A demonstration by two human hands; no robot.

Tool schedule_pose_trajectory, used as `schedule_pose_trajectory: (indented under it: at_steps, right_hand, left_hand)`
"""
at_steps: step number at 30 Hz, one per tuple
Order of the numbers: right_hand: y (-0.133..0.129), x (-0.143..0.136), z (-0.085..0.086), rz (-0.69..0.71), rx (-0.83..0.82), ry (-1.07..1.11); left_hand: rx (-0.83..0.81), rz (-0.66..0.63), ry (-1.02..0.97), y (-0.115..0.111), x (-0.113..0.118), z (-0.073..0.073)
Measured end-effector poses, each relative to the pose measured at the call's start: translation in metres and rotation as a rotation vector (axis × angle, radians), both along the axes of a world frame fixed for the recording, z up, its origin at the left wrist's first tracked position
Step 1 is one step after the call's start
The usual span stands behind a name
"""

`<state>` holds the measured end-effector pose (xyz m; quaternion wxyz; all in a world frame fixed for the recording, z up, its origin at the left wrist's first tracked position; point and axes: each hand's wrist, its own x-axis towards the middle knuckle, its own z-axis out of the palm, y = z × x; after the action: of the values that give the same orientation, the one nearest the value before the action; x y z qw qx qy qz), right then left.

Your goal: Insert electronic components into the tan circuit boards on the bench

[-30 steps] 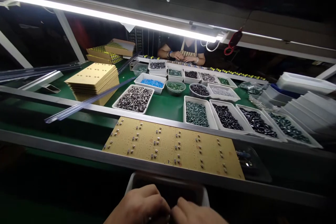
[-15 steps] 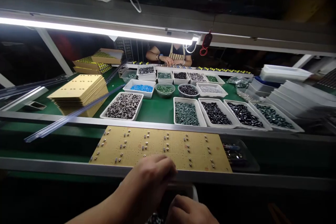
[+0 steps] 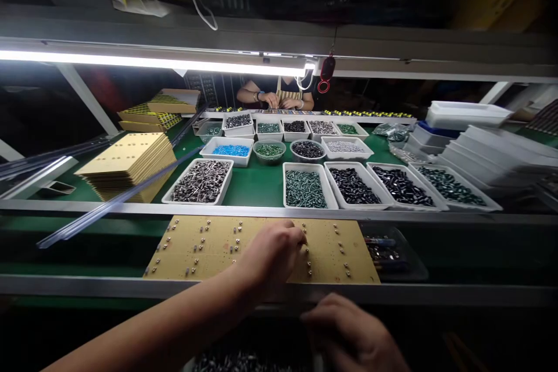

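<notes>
A tan circuit board panel [image 3: 331, 267] with small metal parts in rows lies across the rails. My left hand [image 3: 276, 253] is over its middle, fingers pinched at the board's surface; whatever they hold is too small to make out. Below the front rail, my right hand [image 3: 353, 328] is near a container of small dark and silver parts [image 3: 244, 362]. Its fingers are curled and blurred, and their tips are hidden in shadow.
White trays of small components, one with silver parts [image 3: 203, 181], stand behind the rear rail [image 3: 244, 210]. A stack of tan boards [image 3: 131, 165] and a clear plastic strip [image 3: 117, 200] are at the left. Across the bench, a person's hands [image 3: 283, 102] are working.
My left hand has moved up from the front rail onto the middle of the board. My right hand has shifted right and slightly up. The whole view has shifted a little.
</notes>
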<state>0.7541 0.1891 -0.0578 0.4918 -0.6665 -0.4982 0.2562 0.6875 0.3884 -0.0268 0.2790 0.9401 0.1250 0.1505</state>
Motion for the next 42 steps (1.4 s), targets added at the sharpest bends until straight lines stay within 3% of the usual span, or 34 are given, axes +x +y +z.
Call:
schedule_pose_trajectory:
  at_steps: [4,10,17,21,31,42]
  right_hand:
    - [-0.001,0.043,0.024,-0.192,-0.035,-0.08]
    - [0.021,0.084,0.023,-0.465,0.068,-0.441]
    - [0.049,0.097,0.017,-0.383,0.038,-0.63]
    - [0.053,0.095,0.015,-0.405,0.022,-0.7]
    - [0.058,0.094,0.015,-0.446,0.023,-0.839]
    - [0.059,0.095,0.015,-0.41,-0.052,-0.863]
  left_hand:
    - [0.022,0.014,0.02,-0.001,0.0,-0.002]
    - [0.049,0.054,0.045,-0.006,-0.002,-0.002]
    - [0.062,0.096,0.067,-0.009,0.0,-0.001]
    - [0.084,0.1,0.085,-0.011,0.001,0.0]
    - [0.162,-0.119,0.108,-0.004,-0.008,0.0]
    - [0.16,0.041,0.128,-0.011,0.0,0.004]
